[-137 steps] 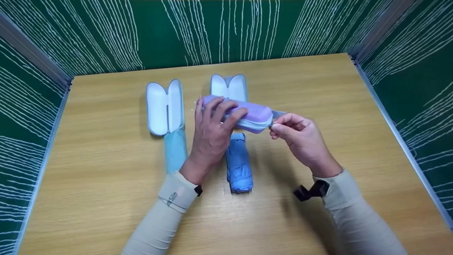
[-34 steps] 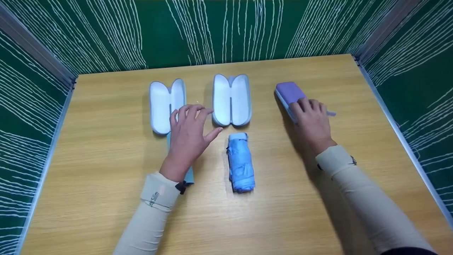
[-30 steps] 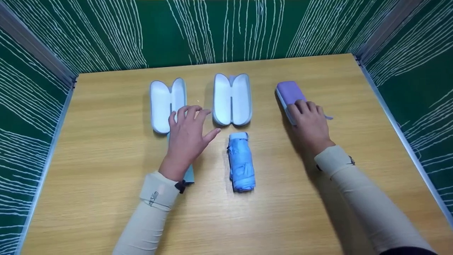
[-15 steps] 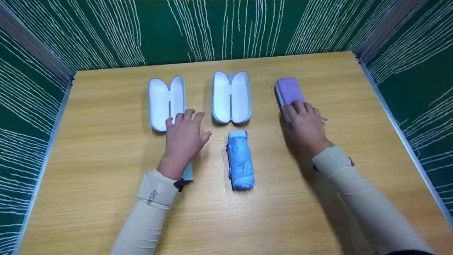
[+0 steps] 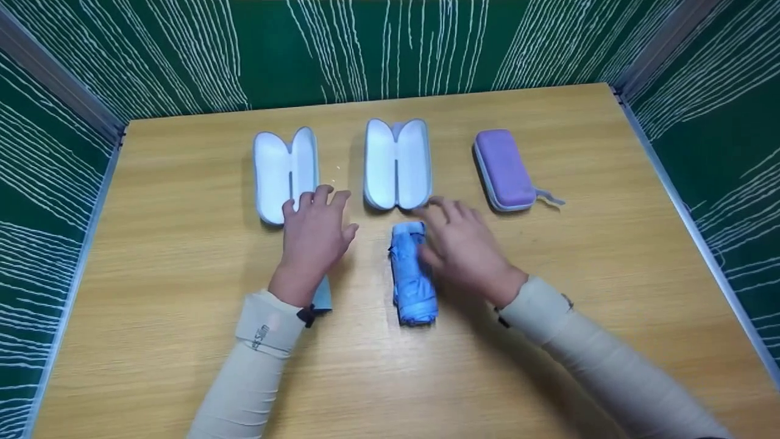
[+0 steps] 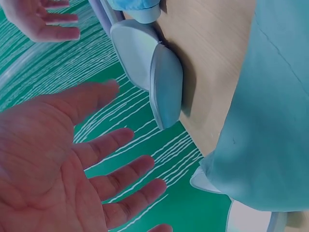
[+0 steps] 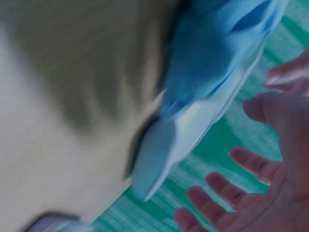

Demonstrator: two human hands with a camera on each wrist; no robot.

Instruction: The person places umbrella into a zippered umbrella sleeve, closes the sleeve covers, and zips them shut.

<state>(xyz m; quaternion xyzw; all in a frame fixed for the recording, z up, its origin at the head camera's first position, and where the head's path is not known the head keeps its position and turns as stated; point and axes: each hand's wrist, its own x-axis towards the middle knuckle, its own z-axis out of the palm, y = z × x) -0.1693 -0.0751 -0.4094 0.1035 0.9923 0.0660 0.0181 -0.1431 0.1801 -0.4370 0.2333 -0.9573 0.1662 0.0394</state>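
My left hand (image 5: pixel 314 241), fingers spread and holding nothing, is above a teal roll (image 5: pixel 323 296) that it mostly hides. Behind that roll lies an open glasses case (image 5: pixel 272 177) with a white lining. My right hand (image 5: pixel 466 250), slightly blurred, is at the right side of a blue folded umbrella (image 5: pixel 409 286); its fingers are loosely extended, and whether they touch is unclear. A second open glasses case (image 5: pixel 381 167) lies behind the umbrella. At the right rests a closed purple zip case (image 5: pixel 504 167) with a grey strap. In the right wrist view the umbrella (image 7: pixel 203 53) is blurred.
The wooden table (image 5: pixel 183 341) ends at a green wall (image 5: pixel 286 55) with white lines behind it, and similar panels stand left and right. Tiny white scraps (image 5: pixel 338 167) lie between the two open cases.
The purple case went from both hands to the table's right side. My right hand has since let go of it and moved left to the blue umbrella. My left hand has shifted slightly.
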